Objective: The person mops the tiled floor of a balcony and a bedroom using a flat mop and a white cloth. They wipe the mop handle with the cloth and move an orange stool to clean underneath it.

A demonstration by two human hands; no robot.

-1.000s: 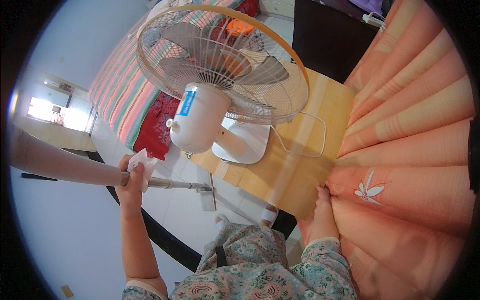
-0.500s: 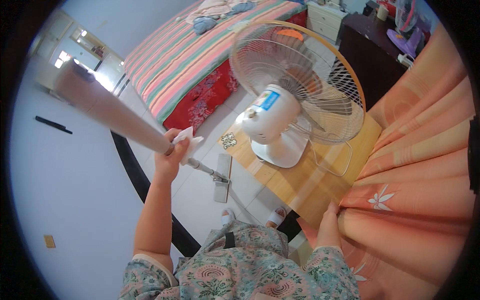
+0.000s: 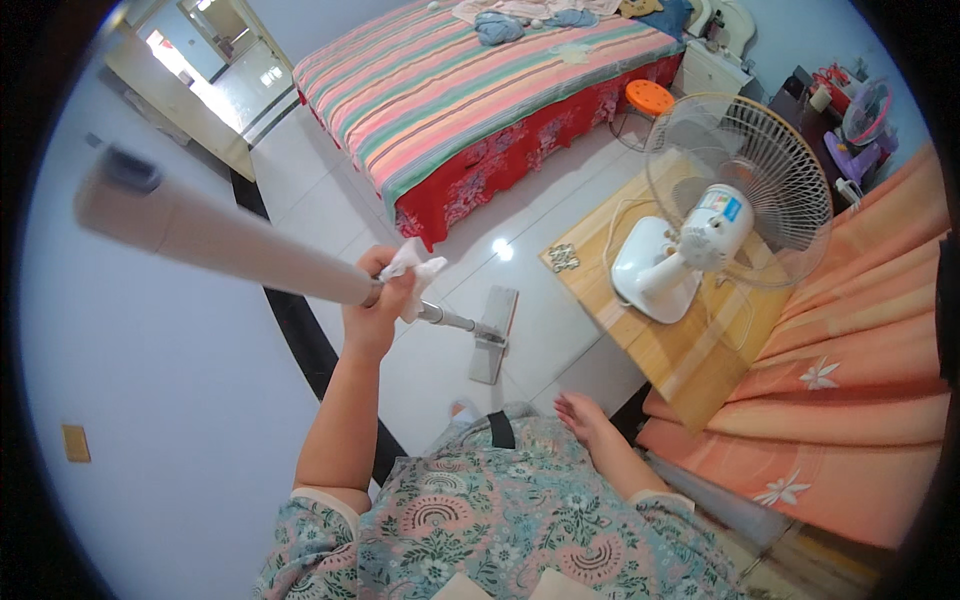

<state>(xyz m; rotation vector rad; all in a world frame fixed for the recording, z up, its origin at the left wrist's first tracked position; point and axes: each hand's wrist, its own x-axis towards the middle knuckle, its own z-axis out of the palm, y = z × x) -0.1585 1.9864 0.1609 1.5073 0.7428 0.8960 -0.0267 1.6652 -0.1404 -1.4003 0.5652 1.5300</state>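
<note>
My left hand is closed around the pole of a flat mop, with a crumpled white tissue against the fingers. The pole's thick pale handle rises toward the upper left. Down on the floor lies the mop's flat rectangular head. My right hand is held low in front of my patterned dress, its fingers stretched out and nothing in them. To its right stands a wooden table, apart from the hand. A white fan with a round wire cage rests on that table.
A striped bed with a red skirt stands ahead. Beside it are an orange stool and a white nightstand. Orange curtains hang along the right. A pale wall runs close on the left.
My right hand has come off the table's near edge and moved left, in front of me. The view has shifted, so table and fan appear farther right. My left hand still grips the mop.
</note>
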